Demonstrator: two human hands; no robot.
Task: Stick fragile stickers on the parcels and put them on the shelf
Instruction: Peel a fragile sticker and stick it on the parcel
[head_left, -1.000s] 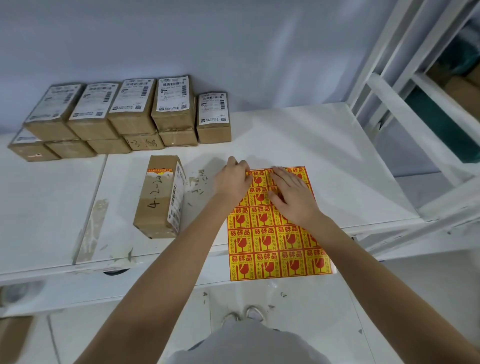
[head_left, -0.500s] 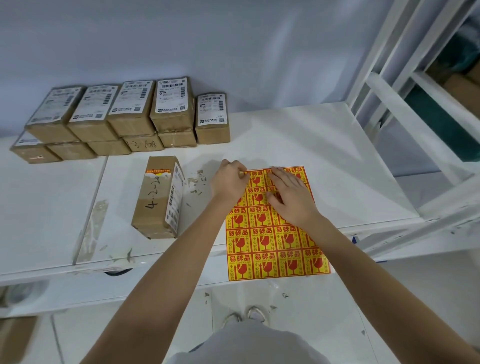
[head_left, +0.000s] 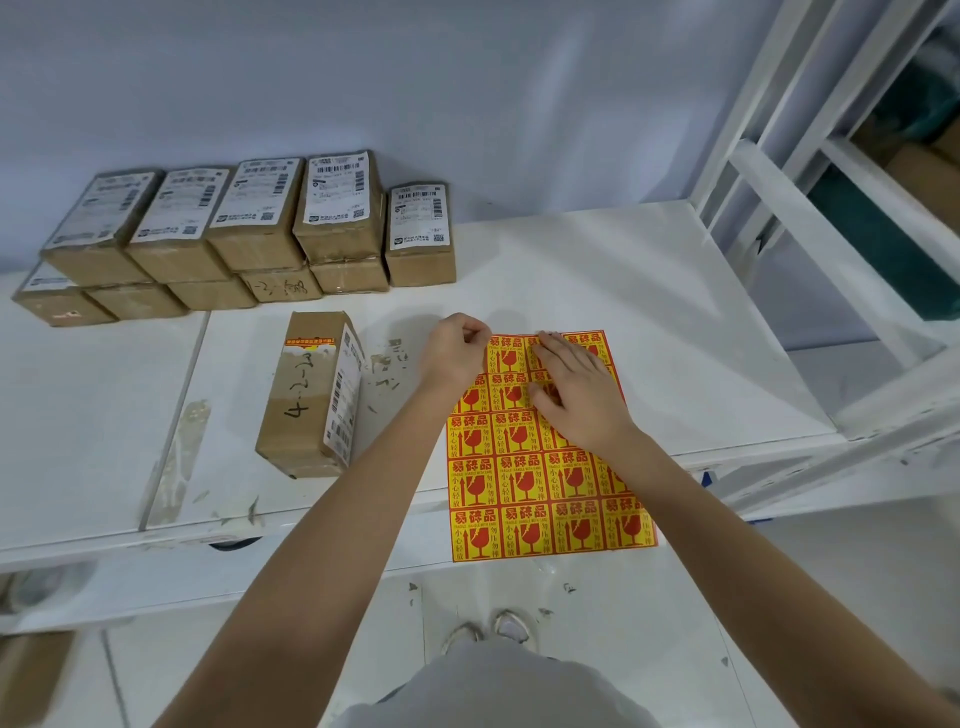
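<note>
On the table, the left hand is pinching the sticker sheet's top-left corner, grip clamped; the right hand is pressing flat, fingers apart. One parcel is lying just left.

Under my flat right hand I see a glossy yellow-and-red paper sticker sheet; left of my left hand's pinch, a matt brown cardboard parcel, on a scuffed, painted white table.
</note>
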